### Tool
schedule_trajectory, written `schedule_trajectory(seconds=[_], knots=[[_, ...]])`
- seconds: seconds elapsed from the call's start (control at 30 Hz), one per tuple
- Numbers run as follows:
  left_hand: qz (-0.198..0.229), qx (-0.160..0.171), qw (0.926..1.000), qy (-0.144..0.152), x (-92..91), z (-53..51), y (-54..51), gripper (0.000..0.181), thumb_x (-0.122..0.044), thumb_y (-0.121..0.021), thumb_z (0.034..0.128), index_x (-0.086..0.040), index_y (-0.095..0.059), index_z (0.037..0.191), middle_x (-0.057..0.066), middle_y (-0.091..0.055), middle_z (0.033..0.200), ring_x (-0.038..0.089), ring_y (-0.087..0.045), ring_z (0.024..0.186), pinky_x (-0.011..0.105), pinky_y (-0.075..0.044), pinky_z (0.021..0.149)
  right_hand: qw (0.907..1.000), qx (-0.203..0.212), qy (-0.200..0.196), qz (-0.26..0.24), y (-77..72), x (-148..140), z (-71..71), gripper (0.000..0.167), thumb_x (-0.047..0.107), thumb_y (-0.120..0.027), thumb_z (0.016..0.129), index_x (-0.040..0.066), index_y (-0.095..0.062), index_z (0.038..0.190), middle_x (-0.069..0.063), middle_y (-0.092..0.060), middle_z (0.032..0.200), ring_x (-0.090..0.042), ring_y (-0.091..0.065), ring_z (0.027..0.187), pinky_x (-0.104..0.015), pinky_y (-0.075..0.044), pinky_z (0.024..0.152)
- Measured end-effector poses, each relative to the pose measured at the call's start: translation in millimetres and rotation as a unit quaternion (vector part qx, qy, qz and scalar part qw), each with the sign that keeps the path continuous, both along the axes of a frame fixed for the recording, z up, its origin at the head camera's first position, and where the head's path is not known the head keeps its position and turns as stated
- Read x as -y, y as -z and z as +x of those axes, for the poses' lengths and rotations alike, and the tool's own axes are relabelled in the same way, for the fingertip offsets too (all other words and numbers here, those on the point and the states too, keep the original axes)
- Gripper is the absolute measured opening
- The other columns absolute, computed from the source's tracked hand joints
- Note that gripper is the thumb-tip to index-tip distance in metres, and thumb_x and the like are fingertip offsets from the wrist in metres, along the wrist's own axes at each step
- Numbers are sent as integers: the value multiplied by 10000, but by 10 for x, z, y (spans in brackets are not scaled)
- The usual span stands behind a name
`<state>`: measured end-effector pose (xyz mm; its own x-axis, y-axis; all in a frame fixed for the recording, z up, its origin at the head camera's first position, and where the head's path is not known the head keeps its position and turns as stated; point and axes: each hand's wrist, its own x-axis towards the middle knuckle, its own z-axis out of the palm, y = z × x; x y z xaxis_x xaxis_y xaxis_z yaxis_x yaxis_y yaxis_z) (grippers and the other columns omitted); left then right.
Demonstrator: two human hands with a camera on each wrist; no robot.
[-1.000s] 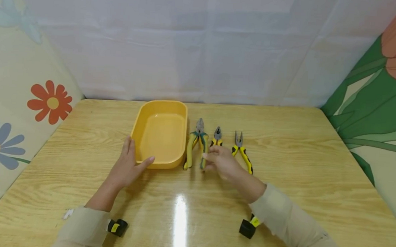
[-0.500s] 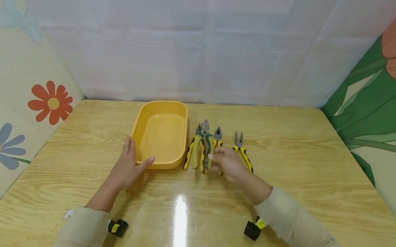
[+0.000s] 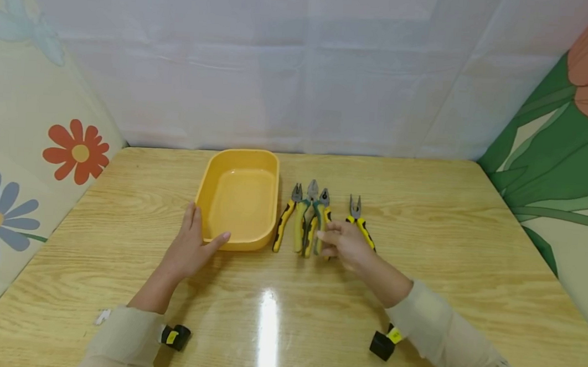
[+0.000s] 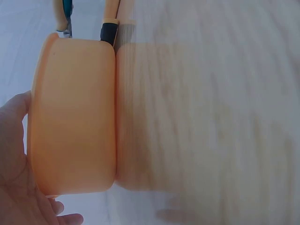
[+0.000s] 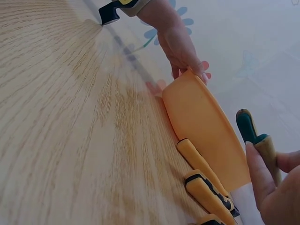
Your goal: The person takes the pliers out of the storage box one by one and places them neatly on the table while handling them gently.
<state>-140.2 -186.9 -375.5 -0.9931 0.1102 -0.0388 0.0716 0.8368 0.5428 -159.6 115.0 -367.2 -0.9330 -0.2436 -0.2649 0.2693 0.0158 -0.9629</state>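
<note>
My left hand (image 3: pixel 187 250) holds the near left corner of a yellow plastic tray (image 3: pixel 270 204), thumb on the front rim and fingers along the left side. My right hand (image 3: pixel 348 244) pinches one handle of green-and-yellow pliers (image 3: pixel 313 190). These pliers hang above the table with their handles spread, partly covering black-and-yellow pliers (image 3: pixel 284 222) that lie right of the tray. Another black-and-yellow pair of pliers (image 3: pixel 325 197) lies behind the right hand, its handles mostly hidden. In the right wrist view, thumb and fingers pinch the teal-and-tan handle (image 5: pixel 266 145).
Further right lies a third pair of black-and-yellow pliers (image 3: pixel 355 208), partly behind the right hand. Everything stands on a wooden table (image 3: pixel 447 213), with a white backdrop (image 3: pixel 299 84) behind it. Black straps with cameras are on both wrists. A small white scrap (image 3: pixel 102 316) lies near the left sleeve.
The right hand has carried the green-and-yellow pliers to the right, from over the leftmost pair to between that pair and the middle one. The left hand and tray have stayed put.
</note>
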Motion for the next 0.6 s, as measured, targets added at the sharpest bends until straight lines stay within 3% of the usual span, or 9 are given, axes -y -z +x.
schedule_trajectory(seconds=[0.3,0.6], knots=[[-25,16,10000,-28,-4,0,-6,950,-587,-386,816,34,102,1344,189,160,1396,413,-90,1240,543,-187,939,9999,22,-17,-114,24,-53,18,95,-39,-452,860,-119,-435,908,-162,-489,892,-102,-483,607,-230,-481,589],[-10,42,10000,-9,-6,3,-11,946,-584,-382,820,32,113,1341,157,194,1393,411,-76,1242,545,-180,941,9994,31,75,-349,12,-103,35,51,-65,-447,850,-111,-444,871,-61,-466,720,-109,-506,591,-233,-486,573]])
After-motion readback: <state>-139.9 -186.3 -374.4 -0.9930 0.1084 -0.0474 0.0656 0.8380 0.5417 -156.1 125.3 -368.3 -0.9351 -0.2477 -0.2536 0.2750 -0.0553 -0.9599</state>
